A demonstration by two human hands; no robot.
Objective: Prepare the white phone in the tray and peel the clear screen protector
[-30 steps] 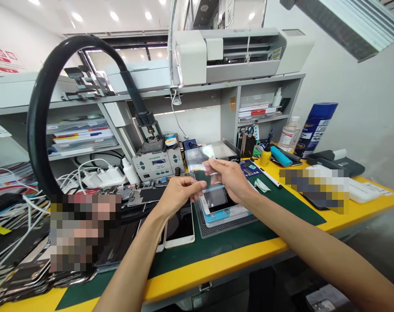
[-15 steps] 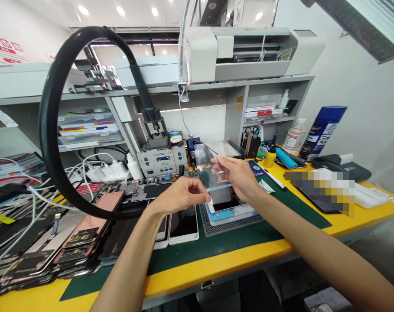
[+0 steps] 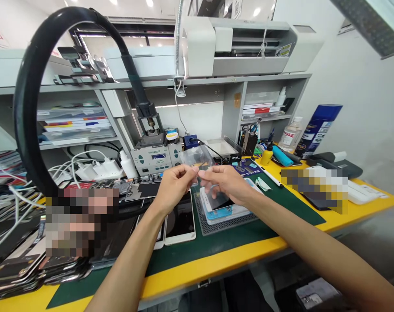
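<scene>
- Head view: left hand [image 3: 174, 184] and right hand [image 3: 227, 182] both pinch a clear film [image 3: 197, 157] just above the phone [image 3: 216, 201]
- Setting it down would need edges squared

A black ring lamp [image 3: 21, 108] arches over the left of the yellow tabletop [image 3: 216, 268], its arm coming down to a grey rework station [image 3: 156, 158]. White chargers [image 3: 96, 169] lie just beside that. A white-framed phone [image 3: 180, 221] lies face up on the green mat [image 3: 249, 236]. At the far right stand a blue spray can [image 3: 318, 128] and a clear bottle [image 3: 290, 135]. A white machine [image 3: 245, 45] sits on the top shelf.
</scene>
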